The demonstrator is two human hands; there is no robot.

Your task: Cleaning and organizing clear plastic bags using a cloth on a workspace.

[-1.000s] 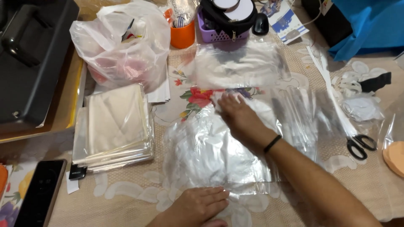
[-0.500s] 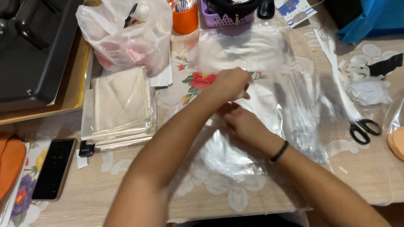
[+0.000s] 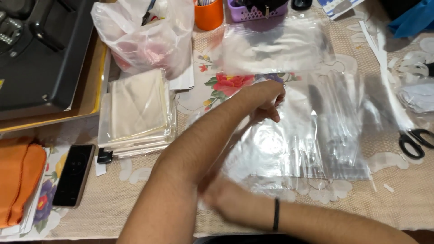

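Your left hand [image 3: 266, 97] had its fingers curled, pinching the top of the clear plastic bag [image 3: 280, 144] on the bench [image 3: 398, 199]. The bag's long side ran back toward your blurry right hand [image 3: 221, 199]; I couldn't tell its grip.

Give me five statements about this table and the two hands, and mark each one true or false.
1. The left hand rests on the clear bags. True.
2. The scissors lie at the table's left edge. False: they lie at the right edge.
3. A black phone lies beside an orange cloth. True.
4. The right hand wears a black band at the wrist. True.
5. The orange cup stands on the phone. False: it stands at the far edge, next to a purple basket.
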